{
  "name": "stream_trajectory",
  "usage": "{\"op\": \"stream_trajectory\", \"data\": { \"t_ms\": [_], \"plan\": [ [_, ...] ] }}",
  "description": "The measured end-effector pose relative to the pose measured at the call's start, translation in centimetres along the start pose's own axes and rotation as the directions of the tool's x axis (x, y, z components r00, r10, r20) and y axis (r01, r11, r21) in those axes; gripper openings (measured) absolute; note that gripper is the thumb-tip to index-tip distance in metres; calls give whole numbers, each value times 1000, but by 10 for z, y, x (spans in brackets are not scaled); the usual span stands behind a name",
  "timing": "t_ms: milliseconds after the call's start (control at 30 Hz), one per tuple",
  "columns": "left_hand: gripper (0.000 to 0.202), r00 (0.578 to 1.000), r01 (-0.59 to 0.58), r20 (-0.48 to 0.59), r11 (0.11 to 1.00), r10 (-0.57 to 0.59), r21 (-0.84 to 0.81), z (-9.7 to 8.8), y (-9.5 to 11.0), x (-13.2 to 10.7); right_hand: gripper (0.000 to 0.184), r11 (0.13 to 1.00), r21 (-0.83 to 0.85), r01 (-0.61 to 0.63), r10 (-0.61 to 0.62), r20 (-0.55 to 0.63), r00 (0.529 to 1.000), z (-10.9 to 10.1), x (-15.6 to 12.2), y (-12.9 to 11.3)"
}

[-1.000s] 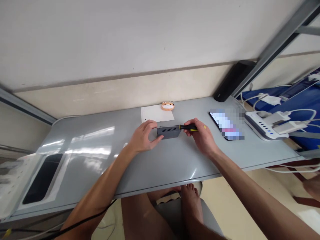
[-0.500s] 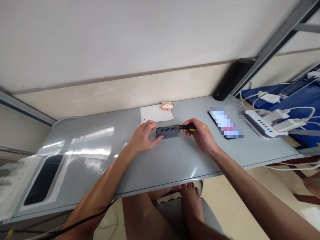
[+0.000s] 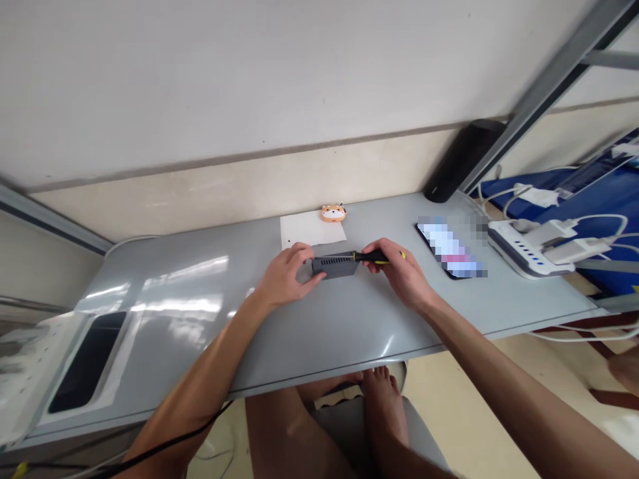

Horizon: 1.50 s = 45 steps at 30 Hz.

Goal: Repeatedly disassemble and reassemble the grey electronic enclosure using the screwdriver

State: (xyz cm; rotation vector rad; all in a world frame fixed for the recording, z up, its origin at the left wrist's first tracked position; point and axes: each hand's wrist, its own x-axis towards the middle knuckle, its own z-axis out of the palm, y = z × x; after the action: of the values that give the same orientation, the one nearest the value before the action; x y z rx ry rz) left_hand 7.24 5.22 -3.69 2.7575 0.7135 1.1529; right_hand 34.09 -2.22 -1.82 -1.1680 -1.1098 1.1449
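At the middle of the grey desk [image 3: 299, 342], the left hand [image 3: 287, 276] and right hand [image 3: 402, 273] hold a vented box [image 3: 339, 269] and a screwdriver [image 3: 372, 257] respectively. The box is pinched at one end, seemingly to steady it against the shaft laid along its top. Left thumb and fingers arch in a C; right fingers wrap the handle.

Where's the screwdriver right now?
The screwdriver is in the right hand, right of centre in the head view, its handle just right of the grey box.
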Motion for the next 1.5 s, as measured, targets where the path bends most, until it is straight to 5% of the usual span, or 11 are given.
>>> {"op": "stream_trajectory", "data": {
  "t_ms": [267,467,633,833,1233,1500],
  "plan": [
    [17,1000,-1,27,1000,1,4,-1,1,3,41,999,49,-22,25,-49,999,-4,2,1],
    [11,999,-40,-24,998,41,44,0,8,4,41,999,-22,-38,35,-144,989,-5,32,-2],
    [9,993,-116,-17,985,119,128,0,19,5,45,965,-260,26,-13,52,999,14,65,3],
    [11,995,-100,12,988,99,117,-4,15,5,46,976,-216,20,18,172,985,35,81,18],
    [8,998,-67,31,986,63,155,-10,15,5,49,980,-181,82,-31,267,963,32,82,22],
    [6,999,-32,-27,986,37,164,-17,4,7,55,995,-89,-37,39,22,999,19,72,26]
  ]
}}
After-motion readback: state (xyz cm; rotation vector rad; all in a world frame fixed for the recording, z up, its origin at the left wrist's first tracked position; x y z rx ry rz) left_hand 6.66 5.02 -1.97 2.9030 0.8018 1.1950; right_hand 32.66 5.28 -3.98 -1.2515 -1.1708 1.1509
